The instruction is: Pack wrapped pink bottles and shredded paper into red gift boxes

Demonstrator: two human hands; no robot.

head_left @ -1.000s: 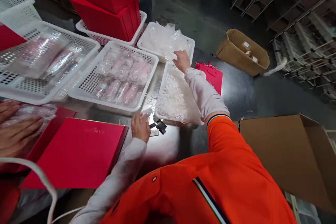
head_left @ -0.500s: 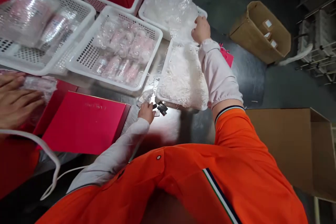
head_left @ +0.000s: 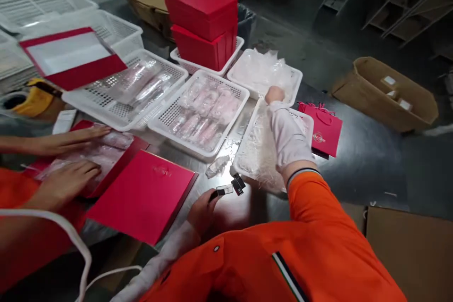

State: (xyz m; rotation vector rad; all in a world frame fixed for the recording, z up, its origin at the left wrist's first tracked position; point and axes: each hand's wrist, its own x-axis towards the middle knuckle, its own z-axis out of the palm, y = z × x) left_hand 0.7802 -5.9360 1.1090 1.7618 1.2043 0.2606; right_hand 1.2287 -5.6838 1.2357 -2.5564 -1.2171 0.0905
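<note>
My left hand (head_left: 202, 211) is closed in a pinch on a small black tag (head_left: 213, 195) close to my body. Just beyond its fingertips, a small pale card (head_left: 225, 190) and several black tags (head_left: 238, 184) lie on the metal table. A crumpled clear packet (head_left: 217, 167) is behind them. My right hand (head_left: 275, 95) is curled at the near side of a white basket (head_left: 296, 78) of clear plastic bags (head_left: 264, 73). Its fingertips are hidden, so what they grip does not show. Below my right forearm stands a basket of white shredded filler (head_left: 256, 151).
A white basket (head_left: 212, 155) holds bubble-wrapped pink items. Red boxes (head_left: 208, 23) are stacked behind. At left, a co-worker's hands (head_left: 76, 177) press wrapped items into an open red box (head_left: 136, 151), beside its red lid (head_left: 141, 198). Red paper bags (head_left: 325, 127) lie right.
The view has tilted up, showing more of the far table. My right hand has curled more at the bags. My left hand still pinches near the black tags.
</note>
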